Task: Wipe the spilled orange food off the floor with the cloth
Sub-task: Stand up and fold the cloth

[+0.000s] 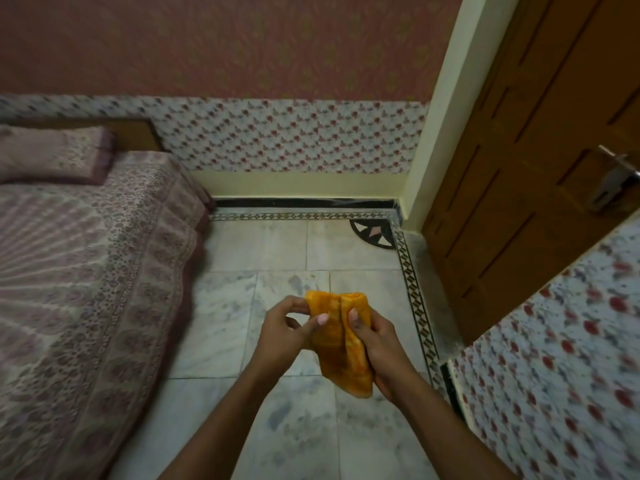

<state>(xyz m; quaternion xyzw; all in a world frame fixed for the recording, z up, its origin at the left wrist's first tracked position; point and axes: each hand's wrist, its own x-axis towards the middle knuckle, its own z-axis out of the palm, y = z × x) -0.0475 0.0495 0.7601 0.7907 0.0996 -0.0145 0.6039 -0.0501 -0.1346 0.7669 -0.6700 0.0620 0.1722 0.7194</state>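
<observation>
Orange cloth (pixel 341 339) sits bunched between our fingers, folded lengthwise into a thick strip that hangs from the fingertips down past the heels of our palms; our right hand (pixel 379 348) wraps around its right side, thumb pressed flat on the front fold and the other fingers curled behind it, grasping it firmly; our left hand (pixel 289 329) pinches the upper left edge of the same cloth between thumb and forefinger, the remaining fingers bent loosely toward the palm; both hands touch the cloth and are close together, held up in the air above the floor (pixel 284 427), with our bare forearms reaching in from the bottom of the view; the floor is pale marble tile with grey veining and a dark patterned border strip along its far and right edges; we cannot make out any orange spill on the tiles in view; to the left, a bed (pixel 86 271) covered in a mauve printed spread runs alongside the tiles, with a matching pillow (pixel 52 154) at its head; to the right, a brown wooden door (pixel 519 168) stands open with a metal handle (pixel 616 178) on it; a floral papered wall (pixel 294 133) closes the far side
</observation>
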